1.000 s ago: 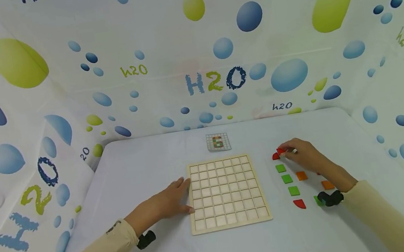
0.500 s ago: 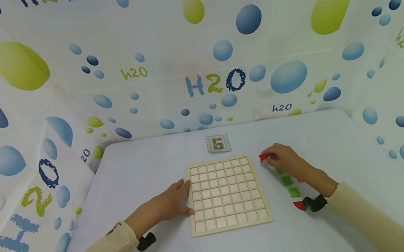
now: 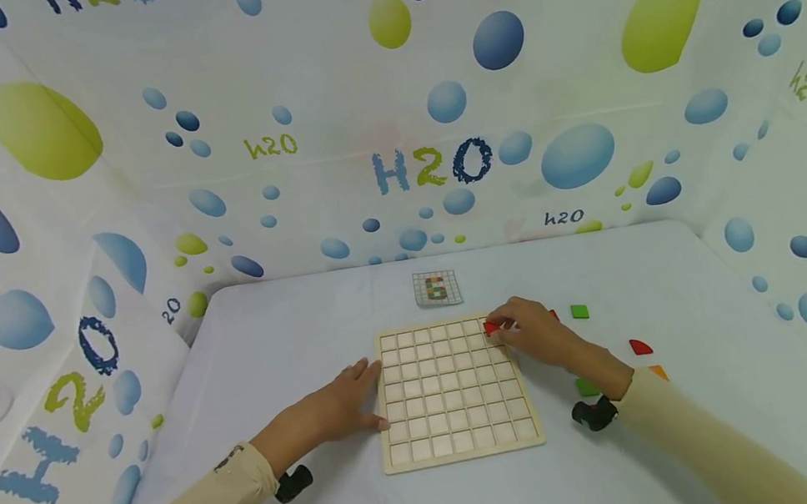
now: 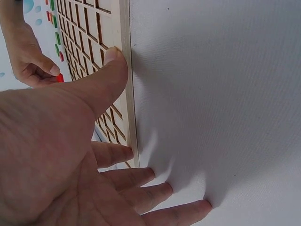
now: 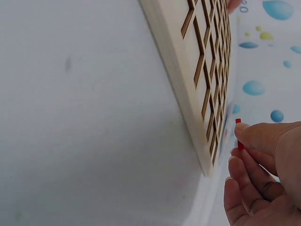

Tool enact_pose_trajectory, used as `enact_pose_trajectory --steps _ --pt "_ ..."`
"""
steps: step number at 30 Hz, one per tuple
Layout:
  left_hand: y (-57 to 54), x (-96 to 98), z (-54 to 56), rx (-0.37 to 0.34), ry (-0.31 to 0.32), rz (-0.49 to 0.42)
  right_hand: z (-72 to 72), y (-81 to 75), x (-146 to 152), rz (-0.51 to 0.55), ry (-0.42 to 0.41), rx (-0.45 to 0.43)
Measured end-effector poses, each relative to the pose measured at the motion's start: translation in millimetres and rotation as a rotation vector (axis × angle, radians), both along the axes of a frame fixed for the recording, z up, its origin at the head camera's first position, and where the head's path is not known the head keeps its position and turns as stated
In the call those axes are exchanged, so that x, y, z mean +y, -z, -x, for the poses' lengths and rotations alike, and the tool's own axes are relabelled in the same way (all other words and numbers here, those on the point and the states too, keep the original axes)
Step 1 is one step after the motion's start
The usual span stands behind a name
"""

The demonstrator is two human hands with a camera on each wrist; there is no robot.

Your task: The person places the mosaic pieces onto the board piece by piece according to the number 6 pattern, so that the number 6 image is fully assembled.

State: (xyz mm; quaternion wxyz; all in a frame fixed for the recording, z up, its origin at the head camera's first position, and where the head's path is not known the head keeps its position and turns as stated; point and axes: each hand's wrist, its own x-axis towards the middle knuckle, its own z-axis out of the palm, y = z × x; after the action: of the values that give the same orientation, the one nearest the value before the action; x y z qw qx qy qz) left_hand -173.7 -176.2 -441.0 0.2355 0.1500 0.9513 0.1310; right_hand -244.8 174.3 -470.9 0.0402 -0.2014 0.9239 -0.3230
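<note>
Although its full outline is hidden by fingertips, the small, flat, bright red piece shows as a thin strip, edge-on, in the right wrist view. It is pinched between the thumb and fingers of the right hand, over the upper right corner of the square, pale wooden grid board, and the right wrist view shows it clear of the wood. The board lies right of centre in the lower half of the head view, light and smooth, its raised frame and dark-lined grooves marking seven columns by seven rows of shallow cells. The left hand is spread, thumb and index finger touching the board's left edge.

On the white-covered tabletop, right of the board, five more loose pieces can be counted in the head view: two green squares, one partly hidden; one red quarter-circle; one red piece, mostly behind the right hand; and one orange piece, partly covered by the sleeve. One small gridded card with a coloured figure lies above the board.
</note>
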Motion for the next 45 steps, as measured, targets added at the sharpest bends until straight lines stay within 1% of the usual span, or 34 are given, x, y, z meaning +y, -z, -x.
enact_pose_trajectory --steps 6,11,19,29,34,38,45 --pt "-1.9 -0.3 -1.1 -0.001 0.004 -0.004 -0.3 -2.1 -20.8 0.007 -0.013 -0.027" --pt "-2.6 -0.6 -1.8 -0.001 0.004 -0.003 0.3 0.1 -36.0 0.013 -0.031 -0.046" --pt "-2.1 0.8 -2.6 -0.005 -0.001 0.001 1.3 10.0 -46.9 0.006 -0.099 0.015" --pt "-3.9 0.8 -4.2 0.004 0.002 0.007 3.2 10.4 -53.9 -0.023 -0.12 0.053" --pt "-5.6 0.9 -4.9 -0.003 0.007 0.001 1.4 10.7 -55.2 -0.035 -0.121 0.066" --pt "-5.2 0.5 -4.4 -0.001 0.01 0.001 0.2 9.9 -55.7 -0.03 -0.123 0.054" --pt "0.7 -1.4 -3.0 0.005 0.014 0.02 -2.8 6.5 -57.3 0.002 -0.104 -0.014"
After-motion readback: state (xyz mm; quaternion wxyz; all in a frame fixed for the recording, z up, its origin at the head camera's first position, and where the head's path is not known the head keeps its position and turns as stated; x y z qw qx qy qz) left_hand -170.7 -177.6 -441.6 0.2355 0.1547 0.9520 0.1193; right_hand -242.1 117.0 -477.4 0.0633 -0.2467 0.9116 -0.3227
